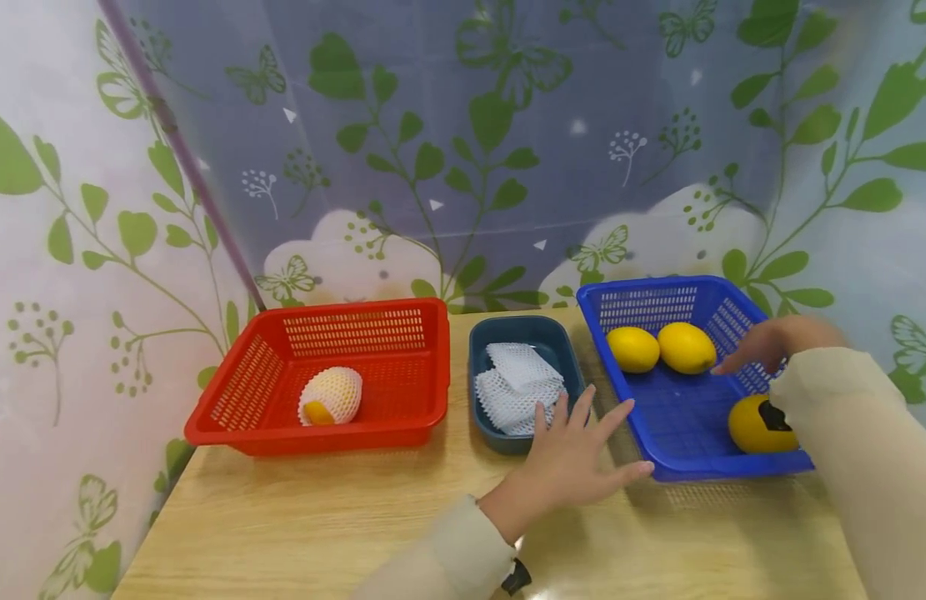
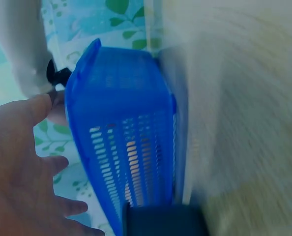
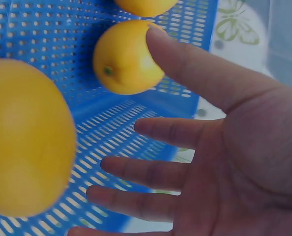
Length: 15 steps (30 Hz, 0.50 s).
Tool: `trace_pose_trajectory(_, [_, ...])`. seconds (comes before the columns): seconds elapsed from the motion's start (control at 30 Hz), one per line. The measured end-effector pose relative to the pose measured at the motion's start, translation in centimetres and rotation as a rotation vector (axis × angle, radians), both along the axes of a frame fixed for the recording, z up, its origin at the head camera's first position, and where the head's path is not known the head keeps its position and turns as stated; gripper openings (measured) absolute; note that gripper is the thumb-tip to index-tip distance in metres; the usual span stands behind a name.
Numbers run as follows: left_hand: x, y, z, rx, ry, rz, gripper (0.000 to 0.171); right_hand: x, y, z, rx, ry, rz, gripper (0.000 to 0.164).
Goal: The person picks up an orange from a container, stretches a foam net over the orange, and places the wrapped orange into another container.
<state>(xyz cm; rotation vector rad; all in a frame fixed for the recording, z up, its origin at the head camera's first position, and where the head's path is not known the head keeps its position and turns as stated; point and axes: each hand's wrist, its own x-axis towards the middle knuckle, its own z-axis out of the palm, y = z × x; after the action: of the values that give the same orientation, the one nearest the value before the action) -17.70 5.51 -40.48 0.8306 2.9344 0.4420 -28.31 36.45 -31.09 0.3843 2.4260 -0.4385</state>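
My right hand (image 1: 787, 340) hovers over the right side of the blue basket (image 1: 676, 429), its fingers straight and holding nothing. Inside lie two lemons (image 1: 633, 349) side by side at the back and another lemon (image 1: 755, 423) at the front right, partly covered by my wrist gear. In the right wrist view, my thumb overlaps one lemon (image 3: 126, 61). My left hand (image 1: 571, 458) spreads its fingers, empty, above the front of the teal tub (image 1: 500, 442) and beside the blue basket. White foam fruit nets (image 1: 518, 387) lie in the tub, below my left fingertips.
At the left stands a red basket (image 1: 387, 375) with one yellow fruit in a white foam net (image 1: 335, 393). All the containers rest on a light wooden table (image 1: 297, 517). A patterned curtain (image 1: 432, 167) hangs right behind the table.
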Motion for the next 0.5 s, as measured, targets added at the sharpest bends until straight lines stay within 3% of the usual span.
trace_pose_trajectory(0.07, [0.0, 0.7, 0.0, -0.005, -0.005, -0.003, 0.072, 0.2, -0.4, -0.1, 0.006, 0.012, -0.083, 0.121])
trace_pose_trajectory(0.17, [0.0, 1.5, -0.2, -0.019, -0.003, -0.014, 0.071, 0.3, -0.8, -0.4, 0.025, 0.011, -0.116, 0.117])
trace_pose_trajectory(0.27, [0.0, 2.0, -0.7, -0.029, 0.002, -0.022, 0.071, 0.1, -1.0, -0.8, 0.051, -0.002, -0.078, 0.121])
trace_pose_trajectory(0.5, [0.1, 2.1, -0.9, 0.009, -0.002, -0.012, 0.066, -0.3, -1.5, -1.9, 0.081, -0.04, -0.098, 0.127])
